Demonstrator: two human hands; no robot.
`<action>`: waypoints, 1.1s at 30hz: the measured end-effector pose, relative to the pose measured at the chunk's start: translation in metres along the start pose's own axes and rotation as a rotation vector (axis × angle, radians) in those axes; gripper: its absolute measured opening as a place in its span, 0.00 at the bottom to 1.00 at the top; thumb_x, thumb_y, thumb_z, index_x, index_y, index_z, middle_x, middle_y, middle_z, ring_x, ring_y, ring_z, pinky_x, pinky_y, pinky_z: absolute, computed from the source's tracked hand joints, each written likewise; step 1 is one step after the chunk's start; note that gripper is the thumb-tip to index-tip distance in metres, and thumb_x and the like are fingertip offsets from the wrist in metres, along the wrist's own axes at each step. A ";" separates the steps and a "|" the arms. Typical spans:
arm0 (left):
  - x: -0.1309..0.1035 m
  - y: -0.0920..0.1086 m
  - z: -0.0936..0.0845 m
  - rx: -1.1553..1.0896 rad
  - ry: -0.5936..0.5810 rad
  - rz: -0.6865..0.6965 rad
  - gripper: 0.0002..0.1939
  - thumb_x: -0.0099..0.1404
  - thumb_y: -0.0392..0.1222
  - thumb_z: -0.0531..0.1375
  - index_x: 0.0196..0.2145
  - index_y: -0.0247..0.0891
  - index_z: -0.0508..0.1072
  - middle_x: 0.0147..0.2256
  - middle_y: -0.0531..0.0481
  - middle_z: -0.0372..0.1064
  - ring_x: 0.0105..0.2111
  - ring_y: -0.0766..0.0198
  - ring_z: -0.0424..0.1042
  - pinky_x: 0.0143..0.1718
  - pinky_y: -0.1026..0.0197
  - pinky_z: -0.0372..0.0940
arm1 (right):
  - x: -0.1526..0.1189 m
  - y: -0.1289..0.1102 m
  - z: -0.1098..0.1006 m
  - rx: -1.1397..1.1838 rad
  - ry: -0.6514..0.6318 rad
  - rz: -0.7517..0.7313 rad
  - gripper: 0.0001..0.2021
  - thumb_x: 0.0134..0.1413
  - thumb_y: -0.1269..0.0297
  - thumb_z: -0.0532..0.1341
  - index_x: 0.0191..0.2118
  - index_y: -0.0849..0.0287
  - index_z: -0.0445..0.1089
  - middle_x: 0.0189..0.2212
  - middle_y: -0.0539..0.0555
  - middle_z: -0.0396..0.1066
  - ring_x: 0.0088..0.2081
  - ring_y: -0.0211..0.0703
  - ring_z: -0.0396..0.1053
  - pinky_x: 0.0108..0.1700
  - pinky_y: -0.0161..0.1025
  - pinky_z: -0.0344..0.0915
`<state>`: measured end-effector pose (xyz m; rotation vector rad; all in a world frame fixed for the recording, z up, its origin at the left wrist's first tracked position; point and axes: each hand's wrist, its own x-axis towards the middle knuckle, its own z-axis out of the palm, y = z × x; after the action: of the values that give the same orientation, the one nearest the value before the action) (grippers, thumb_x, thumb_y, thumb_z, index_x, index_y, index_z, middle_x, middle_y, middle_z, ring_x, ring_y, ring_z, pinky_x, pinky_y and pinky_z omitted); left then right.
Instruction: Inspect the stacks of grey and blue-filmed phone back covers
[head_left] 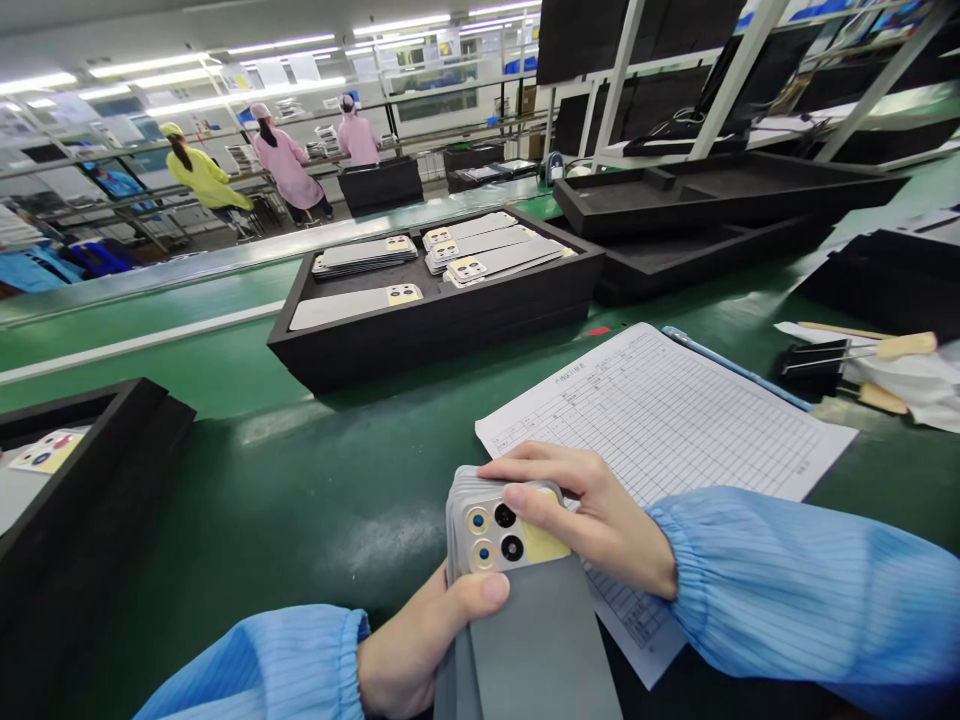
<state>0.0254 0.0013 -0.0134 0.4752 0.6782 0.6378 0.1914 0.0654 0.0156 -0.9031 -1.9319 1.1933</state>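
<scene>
A stack of grey phone back covers [536,630] is held low in front of me, the top one showing a camera block with round lens rings and a yellow patch. My left hand [427,625] wraps the stack's left side, its thumb pressed on the top cover below the lenses. From the right, my right hand [592,510] grips the stack's upper end, thumb by the yellow patch and fingers over the top edge. Under the right forearm lies a printed grid sheet [675,420]. The lower covers in the stack are partly hidden.
Ahead stands a black tray [442,335] holding several piles of similar covers. Another black tray [97,490] is at the left. Stacked black trays [735,200] stand behind on the right, near wooden-handled tools [904,347]. Several people work at far benches.
</scene>
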 end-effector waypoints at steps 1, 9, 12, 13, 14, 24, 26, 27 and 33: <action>0.001 -0.001 -0.001 0.022 -0.001 0.009 0.24 0.56 0.43 0.57 0.51 0.37 0.63 0.35 0.53 0.74 0.45 0.54 0.69 0.47 0.55 0.58 | 0.000 0.000 0.000 0.000 -0.004 -0.002 0.13 0.55 0.64 0.54 0.41 0.63 0.73 0.37 0.56 0.71 0.35 0.41 0.69 0.37 0.38 0.65; -0.003 0.002 0.001 0.010 -0.056 0.009 0.24 0.53 0.41 0.60 0.49 0.39 0.65 0.38 0.49 0.73 0.45 0.55 0.69 0.48 0.54 0.58 | -0.002 0.002 -0.001 0.021 -0.009 -0.089 0.15 0.58 0.64 0.50 0.42 0.62 0.72 0.38 0.56 0.70 0.36 0.40 0.68 0.37 0.37 0.64; -0.004 0.004 0.001 -0.008 -0.046 0.000 0.24 0.52 0.41 0.61 0.48 0.38 0.65 0.39 0.48 0.73 0.44 0.55 0.69 0.47 0.53 0.59 | -0.002 0.003 -0.002 0.033 -0.010 -0.114 0.14 0.58 0.64 0.51 0.42 0.61 0.72 0.38 0.56 0.70 0.37 0.41 0.68 0.37 0.38 0.64; -0.004 0.004 0.001 -0.011 -0.036 0.000 0.23 0.52 0.41 0.62 0.47 0.38 0.66 0.38 0.47 0.73 0.44 0.55 0.70 0.47 0.54 0.60 | -0.002 0.003 -0.002 0.033 -0.012 -0.114 0.14 0.58 0.64 0.51 0.42 0.61 0.71 0.38 0.56 0.70 0.37 0.42 0.68 0.37 0.38 0.64; -0.004 0.004 0.002 -0.013 -0.029 0.000 0.23 0.52 0.41 0.62 0.47 0.38 0.66 0.38 0.47 0.73 0.43 0.55 0.70 0.46 0.54 0.60 | -0.002 0.002 -0.002 0.033 -0.014 -0.116 0.14 0.57 0.63 0.51 0.42 0.61 0.71 0.38 0.56 0.70 0.37 0.42 0.68 0.37 0.39 0.64; -0.002 0.006 0.008 0.021 0.040 0.011 0.27 0.49 0.40 0.64 0.48 0.38 0.64 0.39 0.47 0.73 0.43 0.56 0.70 0.45 0.55 0.61 | -0.001 -0.002 0.002 -0.060 0.018 -0.070 0.14 0.47 0.64 0.61 0.41 0.62 0.70 0.35 0.56 0.69 0.34 0.42 0.68 0.37 0.38 0.64; -0.002 0.006 0.007 0.023 0.033 0.003 0.24 0.50 0.39 0.63 0.46 0.38 0.66 0.40 0.47 0.72 0.43 0.56 0.70 0.45 0.55 0.60 | -0.001 -0.002 0.002 -0.046 0.016 -0.079 0.12 0.51 0.65 0.58 0.42 0.61 0.71 0.36 0.55 0.69 0.36 0.41 0.68 0.38 0.37 0.64; -0.002 0.006 0.006 0.021 0.030 -0.002 0.23 0.50 0.39 0.63 0.45 0.38 0.66 0.40 0.47 0.72 0.43 0.56 0.70 0.45 0.55 0.60 | -0.001 -0.001 0.002 -0.043 0.011 -0.085 0.12 0.53 0.65 0.56 0.42 0.60 0.71 0.37 0.55 0.70 0.36 0.41 0.68 0.37 0.37 0.64; -0.003 0.006 0.005 0.023 0.059 -0.037 0.22 0.50 0.40 0.63 0.44 0.38 0.66 0.39 0.47 0.73 0.42 0.55 0.70 0.45 0.54 0.60 | -0.002 0.000 0.001 -0.039 0.007 -0.072 0.12 0.56 0.65 0.54 0.42 0.59 0.72 0.36 0.55 0.70 0.35 0.40 0.69 0.36 0.37 0.65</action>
<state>0.0248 0.0021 -0.0053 0.4656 0.7495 0.6121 0.1919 0.0630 0.0150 -0.8496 -1.9709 1.1132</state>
